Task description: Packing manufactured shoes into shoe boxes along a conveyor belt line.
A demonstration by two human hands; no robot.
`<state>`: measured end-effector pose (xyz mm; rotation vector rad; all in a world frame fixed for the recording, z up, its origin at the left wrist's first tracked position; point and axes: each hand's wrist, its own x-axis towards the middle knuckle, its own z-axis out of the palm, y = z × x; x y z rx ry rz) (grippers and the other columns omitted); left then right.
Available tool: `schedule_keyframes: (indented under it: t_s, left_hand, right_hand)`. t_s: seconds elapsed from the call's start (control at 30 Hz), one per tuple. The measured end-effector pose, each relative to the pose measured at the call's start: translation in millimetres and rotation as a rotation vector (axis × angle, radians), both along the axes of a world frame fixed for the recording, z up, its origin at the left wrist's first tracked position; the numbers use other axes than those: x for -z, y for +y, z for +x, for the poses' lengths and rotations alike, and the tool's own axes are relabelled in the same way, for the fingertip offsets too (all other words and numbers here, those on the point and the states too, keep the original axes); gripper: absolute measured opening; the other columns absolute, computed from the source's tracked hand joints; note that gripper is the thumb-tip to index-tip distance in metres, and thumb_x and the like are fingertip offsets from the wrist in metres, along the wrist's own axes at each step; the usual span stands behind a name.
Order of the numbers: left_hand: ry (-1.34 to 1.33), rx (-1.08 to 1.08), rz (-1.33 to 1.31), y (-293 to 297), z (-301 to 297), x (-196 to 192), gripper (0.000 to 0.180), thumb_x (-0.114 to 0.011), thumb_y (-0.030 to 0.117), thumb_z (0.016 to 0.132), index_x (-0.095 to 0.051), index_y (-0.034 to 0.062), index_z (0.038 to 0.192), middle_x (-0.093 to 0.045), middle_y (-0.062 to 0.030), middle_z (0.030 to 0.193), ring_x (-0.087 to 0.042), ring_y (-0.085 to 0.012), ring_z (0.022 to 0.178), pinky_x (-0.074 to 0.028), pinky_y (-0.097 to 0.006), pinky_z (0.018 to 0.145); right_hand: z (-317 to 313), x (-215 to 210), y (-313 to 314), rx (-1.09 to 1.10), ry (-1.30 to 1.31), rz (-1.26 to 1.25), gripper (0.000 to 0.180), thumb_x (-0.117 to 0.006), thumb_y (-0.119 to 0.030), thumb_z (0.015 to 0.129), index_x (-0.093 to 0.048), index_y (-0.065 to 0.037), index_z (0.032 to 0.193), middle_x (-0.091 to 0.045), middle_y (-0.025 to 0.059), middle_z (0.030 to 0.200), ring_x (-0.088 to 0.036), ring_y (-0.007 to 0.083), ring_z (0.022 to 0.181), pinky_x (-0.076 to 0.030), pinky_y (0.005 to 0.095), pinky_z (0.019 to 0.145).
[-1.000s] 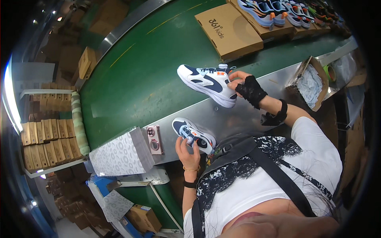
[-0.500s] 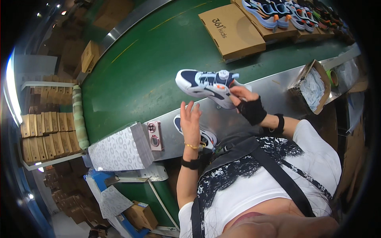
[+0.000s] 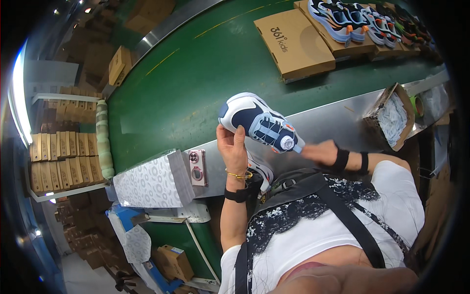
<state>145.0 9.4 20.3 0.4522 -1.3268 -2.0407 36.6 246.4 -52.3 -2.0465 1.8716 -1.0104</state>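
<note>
1. One white-and-navy shoe (image 3: 262, 120) is off the surface, held above the seam where the near edge of the green belt (image 3: 161, 108) meets the metal ledge (image 3: 338, 115). Its dial and laces are in place.
2. The left hand (image 3: 234, 147) grips its toe end, thumb on the upper. The right hand (image 3: 320, 153) is at the heel tab; blur hides whether its fingers are closed on it.
3. The second shoe (image 3: 264, 172) sits at the ledge's near edge, partly behind the left wrist. Neither shoe is wrapped or boxed.
4. Toward the belt's far right corner, a brown shoebox (image 3: 293, 44) has its lid on; its contents are hidden. Beside it, shoe pairs (image 3: 338, 22) stand on top of other boxes.
5. By the ledge's right end, an open carton (image 3: 405, 130) holds pale, crumpled-looking packets (image 3: 390, 117).
6. Near the ledge's left end lies a stack of patterned paper (image 3: 152, 181), beside a phone (image 3: 198, 167).
</note>
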Motion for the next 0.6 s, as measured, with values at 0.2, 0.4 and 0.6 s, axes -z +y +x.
schedule_keyframes:
  t_s: [0.2,0.4,0.6]
  left_hand:
    - [-0.067,0.062,-0.035,3,-8,-2,0.032,-0.056,0.009,0.079,-0.041,0.0011,0.106,-0.050,-0.0053,0.099,-0.047,-0.0116,0.091,-0.036,-0.025,0.082]
    - [-0.275,0.219,0.186,8,-25,20,0.024,-0.053,0.013,0.082,-0.043,0.0016,0.101,-0.052,-0.0043,0.096,-0.048,-0.0087,0.085,-0.039,-0.021,0.073]
    - [-1.051,0.515,0.122,2,-29,76,0.043,-0.059,0.029,0.076,-0.042,0.0047,0.108,-0.052,-0.0094,0.098,-0.049,-0.0208,0.090,-0.040,-0.032,0.078]
  right_hand:
    - [-110,-24,-51,0.708,0.245,-0.217,0.032,-0.062,-0.007,0.062,-0.053,-0.008,0.093,-0.052,0.0084,0.091,-0.054,0.0249,0.081,-0.046,0.0318,0.065]
    - [-184,7,-91,0.586,0.588,0.152,0.062,-0.067,-0.019,0.056,-0.043,-0.007,0.112,-0.046,0.0132,0.107,-0.047,0.0304,0.094,-0.041,0.0373,0.077]
    - [-195,13,-116,0.422,0.472,-0.013,0.065,-0.063,-0.021,0.052,-0.043,0.002,0.109,-0.047,0.0166,0.107,-0.047,0.0297,0.096,-0.042,0.0378,0.076]
